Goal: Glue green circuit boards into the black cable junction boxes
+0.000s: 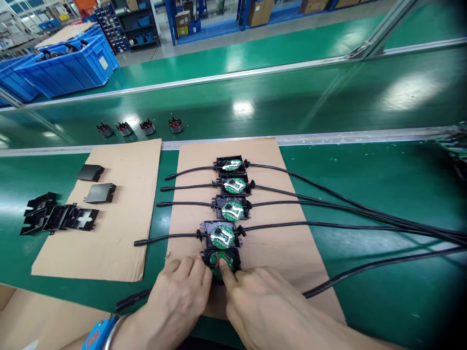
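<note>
In the head view, the nearest black plastic housing (236, 260) holds a round green circuit board (216, 273) with a red wire on it. My left hand (178, 287) is closed at the housing's left side, fingers bent and thumb hidden. A black cable end (133, 300) pokes out beyond that hand. My right hand (262, 301) presses its index fingertip onto the board, its other fingers curled and partly hidden. Behind them, several open housings, each with a round board such as this one (222, 236), stand in a column with black cables (328, 203) running right.
Cardboard sheets (120, 243) lie on the green table. On the left one are grey-black covers (100, 193) and empty black housings (60, 217). Several small motor stators (147, 127) stand past the metal rail (314, 137). Blue bins (73, 68) are at the far left.
</note>
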`<state>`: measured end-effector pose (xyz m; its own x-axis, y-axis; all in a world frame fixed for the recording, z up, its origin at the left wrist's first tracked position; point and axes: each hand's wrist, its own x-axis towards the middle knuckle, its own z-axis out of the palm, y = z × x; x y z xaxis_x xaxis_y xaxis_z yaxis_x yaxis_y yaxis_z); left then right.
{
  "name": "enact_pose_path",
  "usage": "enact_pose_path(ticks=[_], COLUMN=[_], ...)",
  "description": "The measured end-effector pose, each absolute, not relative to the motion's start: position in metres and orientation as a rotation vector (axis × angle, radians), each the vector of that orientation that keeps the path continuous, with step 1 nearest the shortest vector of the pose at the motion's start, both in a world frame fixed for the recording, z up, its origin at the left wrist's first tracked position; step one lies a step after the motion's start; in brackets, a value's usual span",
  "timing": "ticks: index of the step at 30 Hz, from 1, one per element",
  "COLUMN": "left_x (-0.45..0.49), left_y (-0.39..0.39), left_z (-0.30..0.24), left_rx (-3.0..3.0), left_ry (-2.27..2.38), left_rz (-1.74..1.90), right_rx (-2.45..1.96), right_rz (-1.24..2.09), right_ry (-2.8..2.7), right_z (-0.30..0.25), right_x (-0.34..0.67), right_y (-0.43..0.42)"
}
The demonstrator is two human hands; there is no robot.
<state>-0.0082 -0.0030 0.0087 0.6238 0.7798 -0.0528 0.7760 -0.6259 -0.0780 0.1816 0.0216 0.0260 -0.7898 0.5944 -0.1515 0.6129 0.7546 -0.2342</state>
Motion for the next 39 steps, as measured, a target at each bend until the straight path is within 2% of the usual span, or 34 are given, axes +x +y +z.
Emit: enact_pose_path(ticks=[3, 8, 15, 18, 23, 26, 29, 34, 39], left_x=[-0.016, -0.016, -0.01, -0.013, -0.014, -0.012, -0.009, -0.005, -0.005], left_y=[0.002, -0.004, -0.003, -0.001, -0.003, -0.003, -0.001, 0.0, -0.001], left_z=[0.014, 0.017, -0.001, -0.001, 0.003, 0.005, 0.009, 0.009, 0.007], left_rx=[-2.859, -2.908, -3.182, -3.195, -3.255, -3.233, -3.158, -3.08, -3.049], left_ry=[-1.41, -1.48, -1.217, -1.192, -1.244, -1.257, -1.249, -1.256, -1.25], left_rz=[0.02, -0.544, -0.415, -0.443, -0.413, -0.418, -0.446, -0.449, -0.44], right_rx=[0.971, 1.194, 1.421, 1.436, 1.367, 1.554, 1.679, 1.529, 1.561], right_rz=[-0.47, -0.712, -1.168, -1.131, -0.801, -0.68, -0.736, -0.849, -0.946], right_ry=[2.793, 2.658, 2.416, 2.43, 2.866, 2.988, 2.867, 2.882, 2.945], right_z=[0.032, 0.036, 0.045, 0.048, 0.033, 0.015, 0.002, -0.001, 0.0], right_x=[0.178, 0.182, 0.21, 0.211, 0.206, 0.208, 0.214, 0.219, 0.214], right_y=[0.024, 0.023, 0.024, 0.022, 0.019, 0.016, 0.013, 0.01, 0.009])
